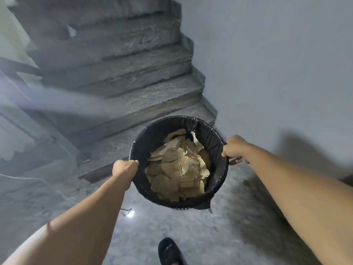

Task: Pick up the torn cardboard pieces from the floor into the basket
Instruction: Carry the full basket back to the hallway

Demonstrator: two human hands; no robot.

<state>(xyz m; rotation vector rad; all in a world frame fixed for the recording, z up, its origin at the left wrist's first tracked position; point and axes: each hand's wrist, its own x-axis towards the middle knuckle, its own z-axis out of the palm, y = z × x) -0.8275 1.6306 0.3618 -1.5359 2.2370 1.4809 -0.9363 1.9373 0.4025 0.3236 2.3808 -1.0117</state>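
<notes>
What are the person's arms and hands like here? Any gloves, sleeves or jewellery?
Both arms are bare as far as the view reaches, with no sleeves in sight. The left hand and the right hand wear no gloves; no watch, ring or bracelet shows. One dark slipper shows below.

A speckled grey floor (219, 232) bears a dark slipper (168, 249) and a bent wire scrap (126, 211).

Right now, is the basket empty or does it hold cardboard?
It holds cardboard: torn tan pieces pile up inside the basket, well below the rim. Left hand and right hand grip its rim.
</notes>
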